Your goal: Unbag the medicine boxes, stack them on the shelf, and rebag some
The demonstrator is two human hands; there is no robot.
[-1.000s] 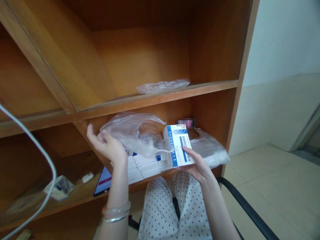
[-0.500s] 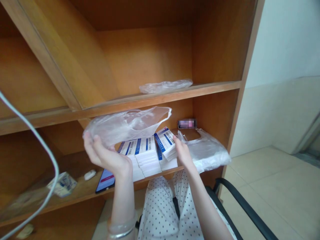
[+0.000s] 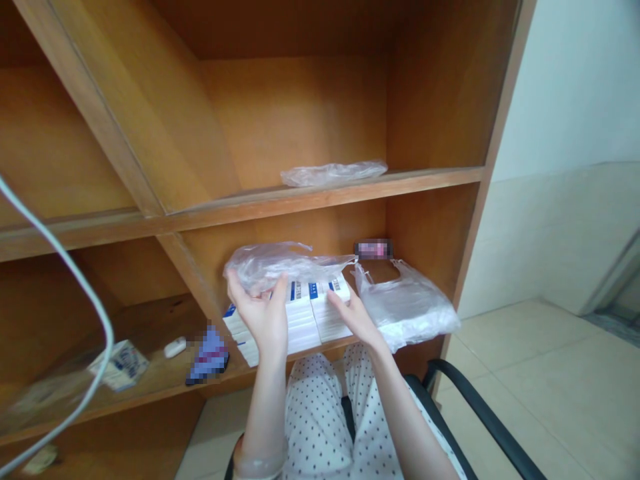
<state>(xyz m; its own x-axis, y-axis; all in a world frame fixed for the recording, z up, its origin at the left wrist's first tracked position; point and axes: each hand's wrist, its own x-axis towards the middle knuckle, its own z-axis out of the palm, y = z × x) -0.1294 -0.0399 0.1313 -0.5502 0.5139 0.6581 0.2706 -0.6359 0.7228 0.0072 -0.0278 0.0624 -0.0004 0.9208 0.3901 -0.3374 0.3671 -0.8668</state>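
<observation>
Several stacks of small white boxes (image 3: 303, 325) with blue bands stand side by side at the shelf's front edge. A clear plastic bag (image 3: 270, 263) lies loosely over their back part. My left hand (image 3: 263, 317) is at the left of the stacks with its fingers closed on the bag, the thumb over the boxes. My right hand (image 3: 356, 319) grips the right-hand stack, thumb on its top face and the other fingers at its far side. Right of that hand rests a filled white plastic bag (image 3: 410, 303).
A phone (image 3: 373, 249) lies at the back of this shelf. To the left are a tablet-like device (image 3: 207, 360), a small white object (image 3: 175, 347) and a small carton (image 3: 120, 365). Another bag (image 3: 334, 173) lies on the upper shelf. A white cable (image 3: 75, 273) hangs at left; a chair armrest (image 3: 480, 413) is at right.
My left hand has moved right and lowered the clear bag toward the boxes. The tilted boxes in my right hand now sit level on the right-hand stack.
</observation>
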